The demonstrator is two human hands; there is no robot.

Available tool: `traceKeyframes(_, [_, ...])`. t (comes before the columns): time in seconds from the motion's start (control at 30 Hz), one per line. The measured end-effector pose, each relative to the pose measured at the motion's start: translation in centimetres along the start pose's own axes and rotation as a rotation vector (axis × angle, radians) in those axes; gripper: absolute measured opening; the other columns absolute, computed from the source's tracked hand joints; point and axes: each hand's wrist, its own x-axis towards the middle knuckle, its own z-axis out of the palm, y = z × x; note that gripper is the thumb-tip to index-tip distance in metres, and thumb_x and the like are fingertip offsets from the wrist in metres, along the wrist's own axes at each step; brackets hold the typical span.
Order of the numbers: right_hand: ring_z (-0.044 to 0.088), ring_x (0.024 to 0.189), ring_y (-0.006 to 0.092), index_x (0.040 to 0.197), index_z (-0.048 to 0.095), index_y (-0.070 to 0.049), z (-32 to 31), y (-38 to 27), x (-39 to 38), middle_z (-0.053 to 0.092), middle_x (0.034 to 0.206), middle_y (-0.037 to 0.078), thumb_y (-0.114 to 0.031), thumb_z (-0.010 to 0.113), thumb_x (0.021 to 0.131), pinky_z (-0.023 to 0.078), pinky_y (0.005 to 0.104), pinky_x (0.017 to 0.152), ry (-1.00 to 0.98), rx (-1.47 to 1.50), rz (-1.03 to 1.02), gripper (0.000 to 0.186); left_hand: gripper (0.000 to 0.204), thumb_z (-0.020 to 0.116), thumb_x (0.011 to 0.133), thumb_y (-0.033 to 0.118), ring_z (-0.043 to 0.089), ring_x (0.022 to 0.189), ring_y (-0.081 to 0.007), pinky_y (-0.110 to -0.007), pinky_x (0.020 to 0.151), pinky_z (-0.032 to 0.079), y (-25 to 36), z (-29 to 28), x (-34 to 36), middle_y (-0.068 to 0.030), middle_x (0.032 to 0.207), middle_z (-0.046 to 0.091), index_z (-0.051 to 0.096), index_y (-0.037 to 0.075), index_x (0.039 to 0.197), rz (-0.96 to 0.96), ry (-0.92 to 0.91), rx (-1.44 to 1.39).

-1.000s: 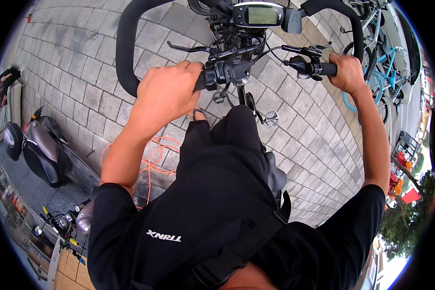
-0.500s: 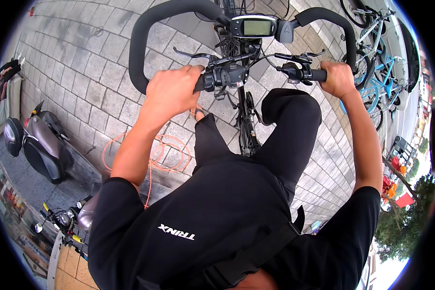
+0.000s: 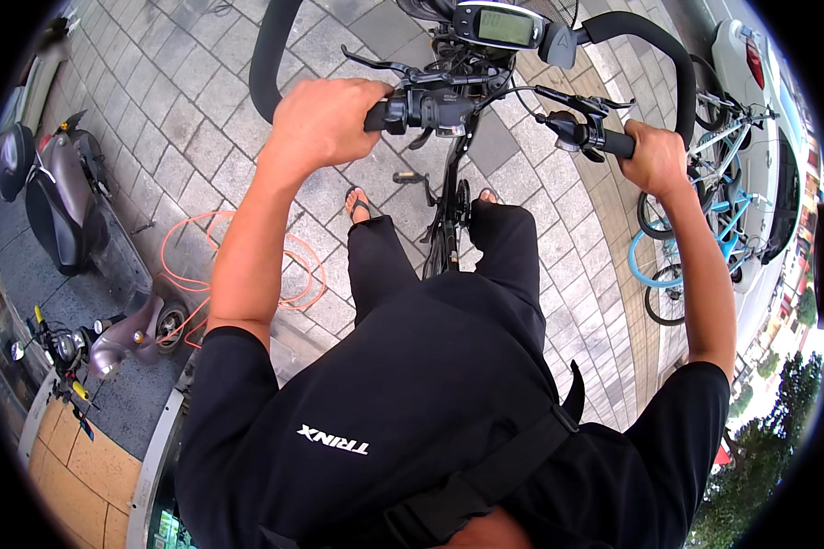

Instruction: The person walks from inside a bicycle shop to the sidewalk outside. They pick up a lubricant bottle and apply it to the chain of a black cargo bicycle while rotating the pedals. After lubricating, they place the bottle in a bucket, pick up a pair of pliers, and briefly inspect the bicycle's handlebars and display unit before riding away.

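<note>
Both my hands grip the handlebar point(image 3: 688, 80) of a black bicycle point(image 3: 449, 192), which I straddle. My left hand point(image 3: 325, 123) is closed round the left grip point(image 3: 374, 117), beside a brake lever point(image 3: 371, 62) and a shifter. The right grip point(image 3: 618, 144) is wrapped by my right hand point(image 3: 656, 157), just outside another brake lever point(image 3: 619, 104). Between them sits a grey-screened display point(image 3: 498, 28). Below it, a pedal point(image 3: 406, 177) sticks out to the left. My sandalled feet point(image 3: 358, 203) are on either side of the frame.
An orange hose point(image 3: 322, 274) lies coiled on the grey paving point(image 3: 183, 169) at left. Parked scooters point(image 3: 57, 215) stand farther left. At right are several bicycles point(image 3: 731, 197) and a white car point(image 3: 732, 59), with trees point(image 3: 760, 485) at lower right.
My raised right knee has come down, and the right foot now shows beside the bicycle. The handlebar and both hands have shifted slightly right in view, still gripping.
</note>
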Motion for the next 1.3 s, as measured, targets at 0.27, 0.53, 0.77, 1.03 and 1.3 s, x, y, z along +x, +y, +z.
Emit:
traceKeyframes(0.27, [0.070, 0.079, 0.0365, 0.083, 0.064, -0.010, 2.6, 4.1, 0.0, 0.070, 0.078, 0.014, -0.022, 0.064, 0.080, 0.054, 0.0485, 0.070, 0.097, 0.056, -0.089, 0.012, 0.044, 0.072, 0.071, 0.020, 0.071, 0.090, -0.0360, -0.046, 0.078, 0.057, 4.7, 0.3, 1.1, -0.0125, 0.096, 0.075, 0.075, 0.018, 0.115, -0.060, 0.028, 0.039])
traceKeyframes(0.53, [0.072, 0.075, 0.0377, 0.076, 0.066, -0.007, 5.9, 7.0, -2.2, 0.071, 0.074, 0.019, -0.017, 0.073, 0.068, 0.056, 0.0475, 0.072, 0.141, 0.148, -0.015, 0.014, 0.029, 0.068, 0.068, 0.021, 0.070, 0.081, -0.0367, -0.049, 0.069, 0.056, 6.6, -0.4, 3.6, -0.0106, 0.080, 0.072, 0.074, 0.021, 0.097, 0.008, -0.022, 0.060])
traceKeyframes(0.77, [0.070, 0.071, 0.0398, 0.072, 0.066, -0.005, 4.3, 4.6, -0.8, 0.070, 0.072, 0.020, -0.018, 0.072, 0.068, 0.055, 0.0476, 0.071, 0.259, 0.137, -0.123, 0.015, 0.025, 0.066, 0.070, 0.019, 0.070, 0.082, -0.0375, -0.050, 0.069, 0.055, 5.8, 0.8, 0.0, -0.0105, 0.082, 0.072, 0.073, 0.020, 0.093, -0.131, 0.001, 0.047])
traceKeyframes(1.03, [0.071, 0.071, 0.0387, 0.070, 0.065, -0.006, 3.9, 5.8, -1.2, 0.070, 0.071, 0.019, -0.022, 0.073, 0.070, 0.054, 0.0476, 0.070, 0.215, 0.089, -0.079, 0.017, 0.017, 0.067, 0.070, 0.019, 0.070, 0.079, -0.0377, -0.051, 0.065, 0.054, 6.9, 0.4, -0.2, -0.0107, 0.077, 0.071, 0.071, 0.016, 0.086, -0.097, 0.024, -0.012])
traceKeyframes(1.3, [0.071, 0.072, 0.0378, 0.073, 0.069, -0.007, 3.0, 7.2, 1.7, 0.070, 0.070, 0.019, -0.021, 0.070, 0.068, 0.054, 0.0470, 0.071, 0.232, -0.013, -0.143, 0.015, 0.018, 0.067, 0.071, 0.019, 0.070, 0.083, -0.0381, -0.051, 0.071, 0.055, 7.7, 2.2, -1.4, -0.0117, 0.081, 0.072, 0.071, 0.015, 0.088, -0.143, 0.085, -0.071])
